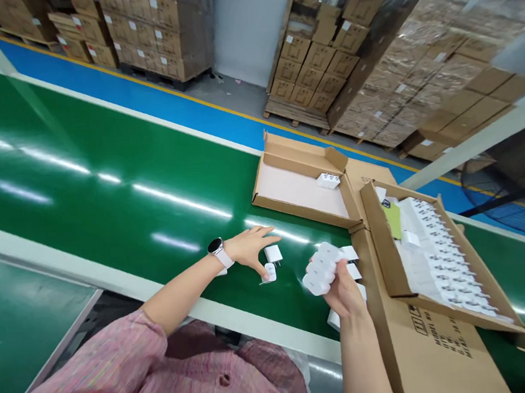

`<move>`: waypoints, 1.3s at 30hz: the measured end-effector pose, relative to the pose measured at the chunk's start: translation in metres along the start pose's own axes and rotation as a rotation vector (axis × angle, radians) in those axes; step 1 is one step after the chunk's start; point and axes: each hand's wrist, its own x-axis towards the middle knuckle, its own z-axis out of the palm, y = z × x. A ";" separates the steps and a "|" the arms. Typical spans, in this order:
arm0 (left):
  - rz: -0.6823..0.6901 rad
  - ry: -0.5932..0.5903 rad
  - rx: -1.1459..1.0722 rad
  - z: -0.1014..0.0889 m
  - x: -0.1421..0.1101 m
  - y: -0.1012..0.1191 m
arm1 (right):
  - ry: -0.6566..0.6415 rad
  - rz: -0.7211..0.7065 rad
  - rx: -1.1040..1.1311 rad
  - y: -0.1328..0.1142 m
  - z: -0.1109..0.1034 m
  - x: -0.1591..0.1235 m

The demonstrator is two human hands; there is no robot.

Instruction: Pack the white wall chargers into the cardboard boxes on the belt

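Observation:
My left hand (249,251), with a watch on the wrist, reaches over the green conveyor belt (114,174). Its fingers are spread and its thumb touches a white charger plug (269,273) lying on the belt. A second white plug (273,254) lies just beyond the fingertips. My right hand (342,291) is closed round a stack of several white charger plugs (319,268), held above the belt's near edge. More white plugs (352,262) lie on the belt behind that hand.
An open cardboard tray (301,186) holds one white plug (328,181). A tilted cardboard box (438,259) at the right is filled with rows of white plugs. Pallets of stacked cartons (318,59) stand beyond the blue floor strip.

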 end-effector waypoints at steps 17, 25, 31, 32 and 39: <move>-0.469 0.522 0.008 0.005 -0.004 -0.033 | -0.192 -0.311 -0.808 -0.057 0.037 0.237; -0.501 0.471 0.056 0.008 -0.003 -0.034 | -0.605 -0.283 -0.834 -0.056 0.095 0.269; -0.496 0.520 0.003 0.010 -0.001 -0.037 | -0.723 -0.265 -0.793 -0.047 0.100 0.246; -0.489 0.533 -0.013 0.011 0.000 -0.037 | -0.716 -0.260 -0.800 -0.047 0.101 0.242; -0.352 0.655 -0.138 0.020 0.001 -0.046 | -0.593 -0.232 -0.902 -0.048 0.131 0.211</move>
